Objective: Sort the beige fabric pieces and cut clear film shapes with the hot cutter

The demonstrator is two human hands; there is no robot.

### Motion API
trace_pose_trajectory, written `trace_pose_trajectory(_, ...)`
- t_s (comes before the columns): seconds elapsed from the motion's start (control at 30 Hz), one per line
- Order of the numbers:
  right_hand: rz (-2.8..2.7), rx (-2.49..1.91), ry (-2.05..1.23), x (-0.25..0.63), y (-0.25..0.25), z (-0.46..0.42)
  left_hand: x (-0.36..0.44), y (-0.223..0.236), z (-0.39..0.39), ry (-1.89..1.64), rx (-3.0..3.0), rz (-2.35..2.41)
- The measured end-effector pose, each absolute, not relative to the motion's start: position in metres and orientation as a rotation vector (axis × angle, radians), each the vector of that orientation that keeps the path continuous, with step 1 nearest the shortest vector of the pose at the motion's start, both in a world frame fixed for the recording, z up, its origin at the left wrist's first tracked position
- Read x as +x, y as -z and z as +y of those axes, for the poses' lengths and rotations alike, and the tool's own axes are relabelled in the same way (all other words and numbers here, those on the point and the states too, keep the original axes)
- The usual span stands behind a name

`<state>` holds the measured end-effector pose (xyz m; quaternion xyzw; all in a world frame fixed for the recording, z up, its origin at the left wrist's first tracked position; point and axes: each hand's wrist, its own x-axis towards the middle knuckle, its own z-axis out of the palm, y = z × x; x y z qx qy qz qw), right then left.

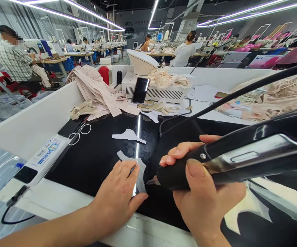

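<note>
My left hand point(124, 181) lies with its fingers stretched over a curved pale-grey flat piece point(141, 166) on the black work surface point(83, 171). The thumb is spread towards the piece's lower end. Wrapped round a black hand tool with a pointed metal tip point(179, 176) is my right hand point(202, 192). That tip points left, right beside the grey piece's right edge; I cannot tell whether they touch. A similar white cutout point(129, 135) lies just beyond. Under my left fingers, part of the grey piece is hidden.
Beige fabric strips point(99, 89) are heaped at the back left, near a phone point(140, 90) leaning on a vented white box point(130, 84). A black cable point(230, 97) crosses the right side. White low walls point(47, 106) edge the table. Pale scraps point(248, 206) lie at lower right. Co-workers sit beyond.
</note>
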<state>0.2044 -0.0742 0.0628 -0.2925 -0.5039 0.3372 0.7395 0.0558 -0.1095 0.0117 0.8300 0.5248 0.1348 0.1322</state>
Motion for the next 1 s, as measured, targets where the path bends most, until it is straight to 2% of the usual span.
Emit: trace_pose_trajectory(1.0,-1.138,-0.633,-0.793,0.207,-0.058,-0.077,0.054,-0.023,-0.097,-0.426,2.263,1.436)
